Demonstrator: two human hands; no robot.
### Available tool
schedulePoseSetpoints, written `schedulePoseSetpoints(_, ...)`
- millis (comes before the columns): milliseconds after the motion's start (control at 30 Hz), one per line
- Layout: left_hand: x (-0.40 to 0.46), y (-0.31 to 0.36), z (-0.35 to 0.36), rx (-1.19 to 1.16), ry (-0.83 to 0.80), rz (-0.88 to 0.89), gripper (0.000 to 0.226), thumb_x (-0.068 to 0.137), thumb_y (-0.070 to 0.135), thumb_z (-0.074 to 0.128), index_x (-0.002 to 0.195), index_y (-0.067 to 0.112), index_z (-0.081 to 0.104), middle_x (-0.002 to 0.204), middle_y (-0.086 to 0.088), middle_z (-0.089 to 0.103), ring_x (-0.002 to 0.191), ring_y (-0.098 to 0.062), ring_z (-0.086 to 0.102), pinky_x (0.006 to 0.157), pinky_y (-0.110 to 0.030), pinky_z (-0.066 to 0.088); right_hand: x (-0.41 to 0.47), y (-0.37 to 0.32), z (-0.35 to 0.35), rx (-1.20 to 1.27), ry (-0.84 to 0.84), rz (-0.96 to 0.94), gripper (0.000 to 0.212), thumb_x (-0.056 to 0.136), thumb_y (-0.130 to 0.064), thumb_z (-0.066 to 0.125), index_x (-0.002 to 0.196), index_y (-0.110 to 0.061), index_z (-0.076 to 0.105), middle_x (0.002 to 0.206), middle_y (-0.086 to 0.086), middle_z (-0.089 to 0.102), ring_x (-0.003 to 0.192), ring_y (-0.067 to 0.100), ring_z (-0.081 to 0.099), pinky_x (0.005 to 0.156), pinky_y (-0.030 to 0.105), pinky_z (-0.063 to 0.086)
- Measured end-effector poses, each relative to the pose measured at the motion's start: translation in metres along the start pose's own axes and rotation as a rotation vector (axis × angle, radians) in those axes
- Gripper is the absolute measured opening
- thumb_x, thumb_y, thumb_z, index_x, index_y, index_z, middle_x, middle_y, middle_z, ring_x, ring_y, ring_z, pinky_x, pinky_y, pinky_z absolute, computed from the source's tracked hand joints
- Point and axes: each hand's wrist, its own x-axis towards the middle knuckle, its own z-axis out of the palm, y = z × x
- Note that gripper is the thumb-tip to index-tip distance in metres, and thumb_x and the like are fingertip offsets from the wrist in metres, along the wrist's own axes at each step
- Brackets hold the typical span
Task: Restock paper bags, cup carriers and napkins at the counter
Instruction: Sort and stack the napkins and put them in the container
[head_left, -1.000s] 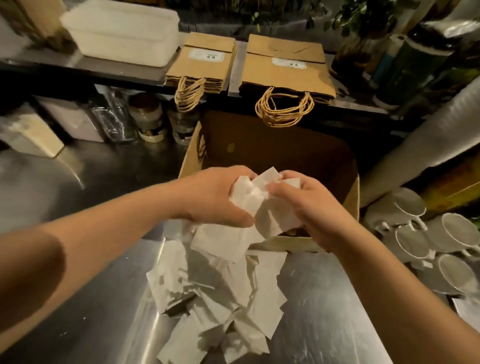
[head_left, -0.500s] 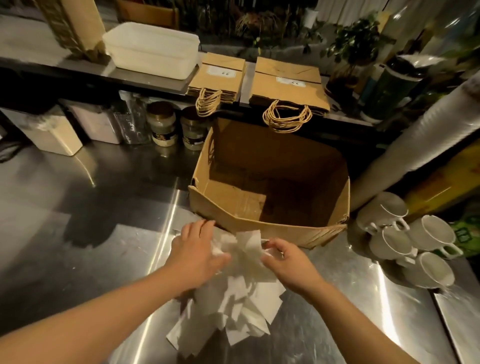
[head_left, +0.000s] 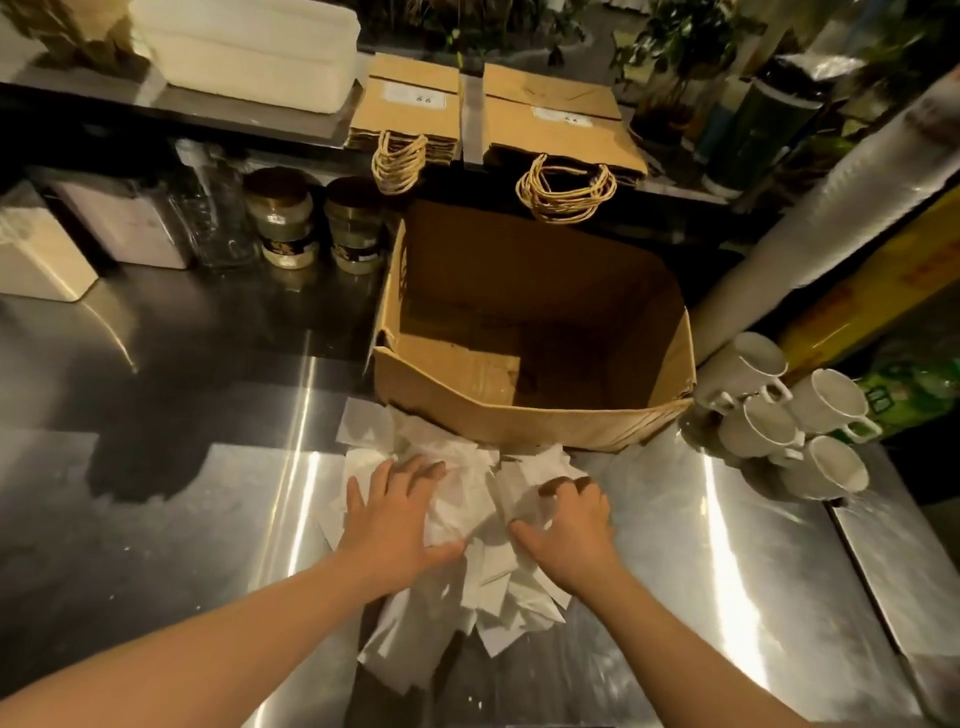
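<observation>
Below, on a steel counter (head_left: 156, 519), a person's two hands work a loose heap of white napkins (head_left: 467, 519) that lies just in front of an open cardboard box (head_left: 519, 415). Left hand (head_left: 395, 514) lies flat on the heap's left side, fingers straight and spread, palm pressing the paper down. Right hand (head_left: 569, 525) sits on the right side of the heap with fingers curled, gripping a bunch of napkins under the knuckles. Several sheets fan out toward the camera between the forearms, and others touch the box's near wall. The box stands upright with its flaps open; only bare cardboard shows inside. On a raised shelf behind it, two flat stacks of brown paper bags (head_left: 561, 124) lie side by side, their twisted handles hanging over the shelf edge. A white plastic tub (head_left: 249, 47) sits farther left on the same shelf. Under the shelf stand two dark-lidded jars (head_left: 322, 228) beside a clear bottle. Right of the box, white mugs (head_left: 789, 415) are piled on their sides, near a long sleeve of stacked cups (head_left: 831, 218).
</observation>
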Motion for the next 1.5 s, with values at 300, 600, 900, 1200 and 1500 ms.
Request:
schedulePoseSetpoints(300, 0.0, -0.001, -0.013, -0.296, 0.256, 0.101, 0.082, 0.082, 0.079, 0.036, 0.152, 0.036, 0.03, 0.153, 0.015, 0.03, 0.145, -0.014, 0.02, 0.123, -0.041, 0.025, 0.02, 0.008, -0.003, 0.261, 0.062, 0.071, 0.08, 0.086, -0.059, 0.069, 0.151, -0.023, 0.037, 0.159, 0.005, 0.025, 0.147, 0.029, 0.026, 0.115, 0.047, 0.036)
schedulePoseSetpoints(600, 0.015, 0.045, -0.036, -0.365, 0.516, 0.258, 0.025, 0.1, 0.041, 0.055, 0.124, 0.037, 0.061, 0.118, 0.023, 0.05, 0.115, -0.004, 0.038, 0.099, -0.025, 0.038, 0.06, 0.052, 0.006, 0.509, 0.063, -0.113, 0.052, 0.091, -0.026, 0.074, 0.13, -0.041, 0.043, 0.132, -0.012, 0.042, 0.115, 0.019, 0.055, 0.097, 0.041, 0.056)
schedulePoseSetpoints(900, 0.04, 0.059, -0.026, 0.242, 0.067, 0.448, 0.067, 0.086, 0.051, 0.066, 0.146, 0.055, 0.036, 0.14, 0.029, 0.043, 0.128, -0.005, 0.027, 0.117, -0.042, 0.025, 0.076, 0.066, 0.033, 0.673, 0.146, -0.306, 0.047, 0.084, -0.019, 0.081, 0.121, -0.036, 0.057, 0.119, -0.015, 0.061, 0.113, 0.009, 0.057, 0.099, 0.032, 0.053)
schedulePoseSetpoints(1200, 0.047, 0.042, -0.001, -0.162, 0.215, 0.418, 0.026, 0.091, 0.024, 0.074, 0.095, 0.05, 0.072, 0.107, 0.03, 0.06, 0.102, 0.002, 0.056, 0.089, -0.018, 0.05, 0.085, 0.077, 0.036, 0.465, 0.231, -0.584, 0.052, 0.089, -0.02, 0.074, 0.123, -0.056, 0.055, 0.123, -0.038, 0.051, 0.118, -0.01, 0.05, 0.098, 0.021, 0.05)
schedulePoseSetpoints(1500, 0.036, 0.035, 0.008, -0.618, 0.398, 0.492, 0.015, 0.091, 0.027, 0.072, 0.099, 0.039, 0.073, 0.083, 0.022, 0.072, 0.077, -0.001, 0.066, 0.077, -0.024, 0.049, 0.089, 0.087, 0.041, 0.257, 0.279, -0.672, 0.049, 0.094, -0.024, 0.071, 0.111, -0.066, 0.052, 0.124, -0.031, 0.056, 0.121, 0.003, 0.056, 0.099, 0.032, 0.053)
